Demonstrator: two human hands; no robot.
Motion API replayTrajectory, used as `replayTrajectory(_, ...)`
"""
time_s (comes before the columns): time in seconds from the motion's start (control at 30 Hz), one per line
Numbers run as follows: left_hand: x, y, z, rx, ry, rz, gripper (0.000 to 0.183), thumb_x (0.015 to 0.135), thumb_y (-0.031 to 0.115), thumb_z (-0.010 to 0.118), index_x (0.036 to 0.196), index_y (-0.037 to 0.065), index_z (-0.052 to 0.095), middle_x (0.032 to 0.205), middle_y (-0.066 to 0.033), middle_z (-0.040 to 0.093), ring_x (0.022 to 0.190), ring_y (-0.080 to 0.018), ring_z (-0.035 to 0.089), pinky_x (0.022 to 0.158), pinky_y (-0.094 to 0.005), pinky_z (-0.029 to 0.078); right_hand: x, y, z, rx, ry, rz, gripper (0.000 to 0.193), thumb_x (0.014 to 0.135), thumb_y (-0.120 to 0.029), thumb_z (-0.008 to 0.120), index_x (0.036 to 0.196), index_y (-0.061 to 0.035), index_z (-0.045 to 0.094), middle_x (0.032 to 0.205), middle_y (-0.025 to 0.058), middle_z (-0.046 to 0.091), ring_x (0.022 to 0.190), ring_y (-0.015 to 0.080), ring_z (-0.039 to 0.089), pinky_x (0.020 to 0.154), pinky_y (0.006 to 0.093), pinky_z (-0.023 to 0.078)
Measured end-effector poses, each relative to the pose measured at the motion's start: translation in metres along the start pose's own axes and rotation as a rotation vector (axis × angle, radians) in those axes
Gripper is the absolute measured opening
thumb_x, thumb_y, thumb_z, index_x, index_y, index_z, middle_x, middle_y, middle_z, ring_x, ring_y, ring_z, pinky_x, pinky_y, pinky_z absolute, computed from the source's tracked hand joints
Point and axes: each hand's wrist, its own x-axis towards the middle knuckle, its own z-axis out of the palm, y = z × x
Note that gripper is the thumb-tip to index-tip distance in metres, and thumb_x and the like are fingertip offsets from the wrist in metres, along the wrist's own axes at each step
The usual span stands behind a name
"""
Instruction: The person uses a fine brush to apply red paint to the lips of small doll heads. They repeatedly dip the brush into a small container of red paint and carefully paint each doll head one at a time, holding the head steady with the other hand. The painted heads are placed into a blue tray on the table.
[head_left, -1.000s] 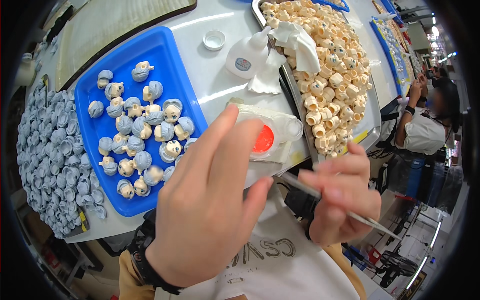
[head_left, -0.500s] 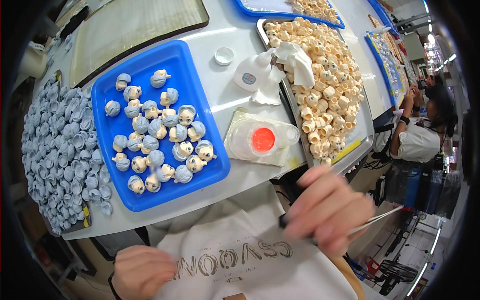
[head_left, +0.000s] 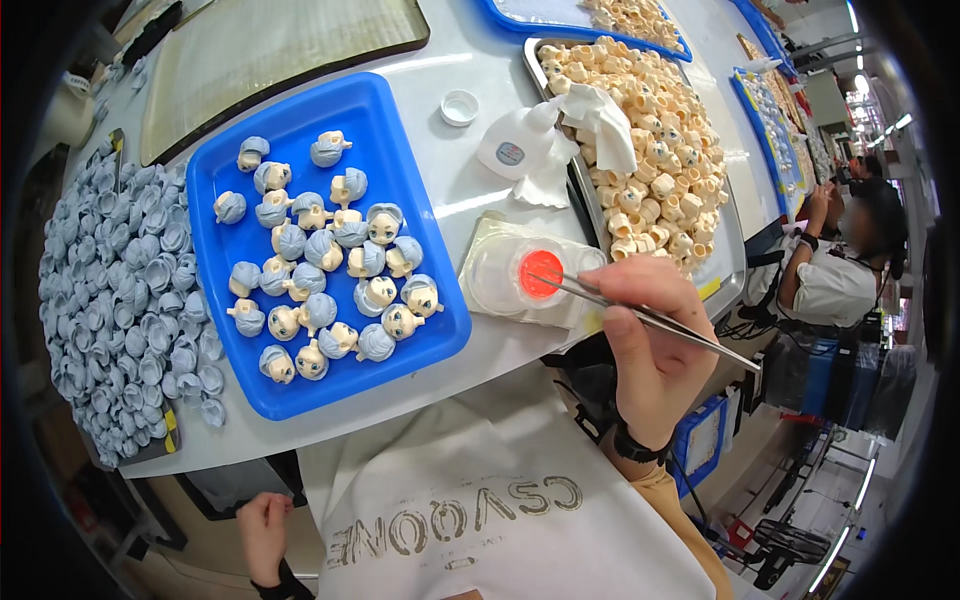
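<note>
My right hand [head_left: 655, 335] is closed around metal tweezers [head_left: 640, 315]. Their tips reach over the round red area [head_left: 540, 274] in the middle of a translucent container [head_left: 490, 275]; whether they touch it I cannot tell. This container rests on a pale flat pad near the table's front edge. Low at the left, off the table, my left hand [head_left: 265, 535] is loosely curled, with no object showing in it. A blue tray [head_left: 415, 130] between the hands' sides holds several doll heads [head_left: 385, 224] with grey-blue hair pieces.
Grey-blue hair pieces [head_left: 130, 290] are heaped at the left. Right of the container, a metal tray [head_left: 735, 250] carries a pile of skin-coloured doll parts [head_left: 660, 130]. A white squeeze bottle [head_left: 520, 140], crumpled tissue [head_left: 600, 120] and small white cap [head_left: 459, 107] stand between. Another person [head_left: 850, 260] sits farther right.
My right hand has moved forward with the tweezers, from in front of my body to the red area. My left hand has dropped lower and left. A blurred head in the blue tray now lies still.
</note>
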Motion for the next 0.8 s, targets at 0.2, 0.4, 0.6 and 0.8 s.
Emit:
replayTrajectory(0.2, -0.01, 0.093, -0.022, 0.14, 0.061, 0.291, 0.017, 0.077, 0.006, 0.066, 0.068, -0.008, 0.062, 0.06, -0.0096, 0.063, 0.057, -0.0119, 0.059, 0.054, -0.0249, 0.045, 0.002, 0.0, -0.013, -0.114, -0.074, -0.078, 0.012, 0.075, -0.004, 0.069, 0.087, -0.0036, 0.067, 0.079, 0.0065, 0.066, 0.074, 0.0211, 0.059, 0.083, 0.0373, 0.04)
replayTrajectory(0.4, 0.014, 0.059, -0.016, 0.305, 0.027, -0.038, 0.02, 0.07, 0.006, 0.072, 0.061, -0.006, 0.059, 0.05, -0.0079, 0.057, 0.049, -0.0109, 0.056, 0.049, -0.0239, 0.042, 0.008, -0.002, -0.011, 0.027, -0.071, 0.02, 0.014, 0.073, -0.005, 0.07, 0.086, -0.0037, 0.066, 0.077, 0.0065, 0.066, 0.073, 0.0211, 0.059, 0.083, 0.0371, 0.04)
replayTrajectory(0.6, 0.008, 0.052, -0.017, 0.415, 0.027, -0.029, 0.019, 0.065, 0.004, 0.075, 0.063, -0.003, 0.058, 0.051, -0.0044, 0.055, 0.048, -0.0092, 0.049, 0.047, -0.0244, 0.04, 0.022, -0.008, -0.021, -0.181, -0.213, -0.082, 0.014, 0.069, -0.003, 0.071, 0.082, -0.0044, 0.067, 0.073, 0.0048, 0.065, 0.07, 0.0208, 0.059, 0.085, 0.0372, 0.04)
replayTrajectory(0.8, -0.007, 0.091, -0.03, 0.156, -0.077, 0.115, 0.026, 0.064, 0.002, 0.072, 0.085, -0.001, 0.057, 0.066, -0.0022, 0.056, 0.06, -0.0113, 0.053, 0.057, -0.0254, 0.043, 0.026, -0.015, -0.013, -0.068, -0.154, 0.029, 0.009, 0.069, -0.003, 0.07, 0.077, -0.0057, 0.067, 0.071, 0.0035, 0.064, 0.069, 0.0187, 0.059, 0.089, 0.0392, 0.039)
